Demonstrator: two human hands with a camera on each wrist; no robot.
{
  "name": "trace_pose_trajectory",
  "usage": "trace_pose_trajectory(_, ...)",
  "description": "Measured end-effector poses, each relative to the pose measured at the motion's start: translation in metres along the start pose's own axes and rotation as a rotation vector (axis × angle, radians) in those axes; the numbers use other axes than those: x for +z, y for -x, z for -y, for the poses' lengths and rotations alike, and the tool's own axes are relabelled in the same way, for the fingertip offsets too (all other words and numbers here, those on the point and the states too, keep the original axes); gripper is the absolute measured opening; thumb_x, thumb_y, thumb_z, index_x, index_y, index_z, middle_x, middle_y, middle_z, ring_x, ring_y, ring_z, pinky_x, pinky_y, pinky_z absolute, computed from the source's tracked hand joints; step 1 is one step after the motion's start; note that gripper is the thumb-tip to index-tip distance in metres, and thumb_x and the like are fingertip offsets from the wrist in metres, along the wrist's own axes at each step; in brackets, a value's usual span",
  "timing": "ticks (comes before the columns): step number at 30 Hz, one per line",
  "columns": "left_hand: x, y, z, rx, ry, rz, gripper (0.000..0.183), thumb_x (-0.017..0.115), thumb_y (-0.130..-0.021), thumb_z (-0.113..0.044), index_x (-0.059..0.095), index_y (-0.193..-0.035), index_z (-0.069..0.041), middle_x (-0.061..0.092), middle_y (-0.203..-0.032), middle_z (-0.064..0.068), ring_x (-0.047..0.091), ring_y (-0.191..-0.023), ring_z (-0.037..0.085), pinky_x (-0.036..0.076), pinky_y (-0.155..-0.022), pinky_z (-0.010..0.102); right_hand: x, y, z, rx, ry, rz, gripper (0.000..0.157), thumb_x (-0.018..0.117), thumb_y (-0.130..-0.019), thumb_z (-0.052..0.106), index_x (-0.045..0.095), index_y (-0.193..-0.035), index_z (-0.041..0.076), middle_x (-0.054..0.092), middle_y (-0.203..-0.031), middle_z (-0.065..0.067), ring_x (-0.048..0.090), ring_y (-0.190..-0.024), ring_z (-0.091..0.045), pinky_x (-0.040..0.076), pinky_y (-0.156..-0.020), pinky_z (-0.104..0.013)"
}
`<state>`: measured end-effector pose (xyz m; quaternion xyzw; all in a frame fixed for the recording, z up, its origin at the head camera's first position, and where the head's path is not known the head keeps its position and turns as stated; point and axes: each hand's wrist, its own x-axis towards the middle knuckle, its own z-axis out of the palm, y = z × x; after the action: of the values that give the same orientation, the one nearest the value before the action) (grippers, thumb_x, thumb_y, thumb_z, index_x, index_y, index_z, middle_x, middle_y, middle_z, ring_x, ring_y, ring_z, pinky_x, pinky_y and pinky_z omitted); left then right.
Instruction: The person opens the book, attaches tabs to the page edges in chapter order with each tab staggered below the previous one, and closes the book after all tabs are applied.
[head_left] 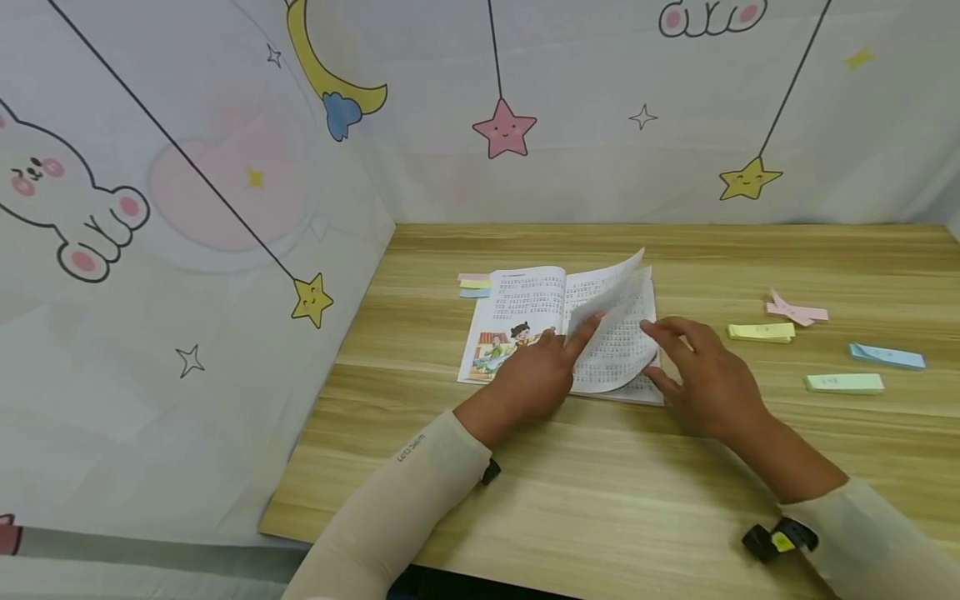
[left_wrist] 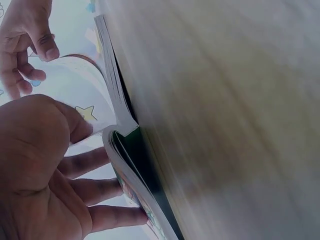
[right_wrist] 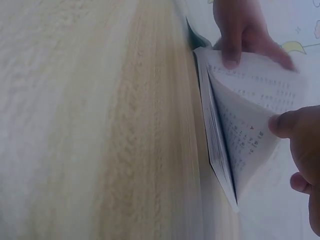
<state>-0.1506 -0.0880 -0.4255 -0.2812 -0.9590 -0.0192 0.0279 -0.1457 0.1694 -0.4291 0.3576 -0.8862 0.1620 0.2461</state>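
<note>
In the head view the book (head_left: pixel 517 287) lies spread on the worktop (head_left: pixel 600 492), nearer its far edge and off towards its left edge. The left hand (head_left: pixel 534 377) reaches across the left half, forefinger (head_left: pixel 583 337) straight, its tip at a leaning leaf (head_left: pixel 611 290). The right hand (head_left: pixel 708 379) has its thumb and bent fingers clamped on the loose edge of a page (head_left: pixel 618 354). If it tugs outward while that forefinger bears down, I'd expect a crease, or a tear near the fold (head_left: pixel 565 292). Coloured tabs (head_left: pixel 475 284) poke out past the left half, and a brushing sleeve (head_left: pixel 420 508) might skew them. Towards the worktop's right edge, a swinging elbow could sweep away the yellow slip (head_left: pixel 761 332) and green slip (head_left: pixel 845 383).

From the left wrist, the left hand's fingers stand apart, resting on the left half, which arches up from the worktop. Lifting them too soon could let it flop over and lose the place.

From the right wrist, the page curls steeply under the right thumb (right_wrist: pixel 282 125). I can't tell whether a second sheet is caught; two clinging together would turn as one.
</note>
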Motion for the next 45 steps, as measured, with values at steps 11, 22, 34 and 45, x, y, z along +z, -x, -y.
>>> trace_pose_trajectory(11,0.0002,0.0016,0.0027,0.042,0.05,-0.027,0.097,0.057,-0.089,-0.007,-0.011,-0.143,-0.05,0.027,-0.148,0.017,0.055,-0.105,0.031,0.044,-0.046,0.029,0.0018,0.0001,-0.0026,-0.081,-0.048,0.028,0.024,0.079,-0.068,0.004,0.073,-0.09,0.008,0.056,-0.11,-0.007,0.048,-0.109,-0.029,0.048,-0.072,-0.04)
trace_pose_trajectory(22,0.0002,-0.0005,-0.0008,0.057,0.011,0.011,0.083,0.045,-0.091,-0.057,-0.017,-0.144,-0.042,0.048,-0.136,0.003,0.047,-0.12,0.033,0.048,-0.078,0.045,-0.0003,-0.0035,0.0027,-0.092,-0.021,-0.031,0.023,0.08,-0.067,0.005,0.072,-0.088,0.005,0.058,-0.106,-0.007,0.05,-0.108,-0.03,0.049,-0.072,-0.041)
trace_pose_trajectory(34,0.0025,0.0037,0.0029,0.025,0.102,-0.063,0.094,0.051,-0.093,-0.008,-0.024,-0.144,-0.034,0.033,-0.143,0.021,0.053,-0.063,0.016,0.04,-0.045,0.026,0.0027,0.0006,-0.0011,-0.015,-0.019,0.07,0.041,0.073,-0.076,0.009,0.067,-0.116,0.013,0.048,-0.126,-0.014,0.043,-0.116,-0.034,0.047,-0.073,-0.047)
trace_pose_trajectory(45,0.0014,-0.002,0.0001,0.002,0.014,0.058,0.072,0.049,-0.09,-0.057,0.017,-0.15,-0.034,0.048,-0.134,0.011,0.047,-0.119,0.029,0.049,-0.077,0.045,0.0012,-0.0021,-0.0006,-0.076,-0.023,-0.039,0.022,0.08,-0.069,0.009,0.073,-0.09,0.01,0.056,-0.112,-0.009,0.048,-0.111,-0.032,0.048,-0.07,-0.043)
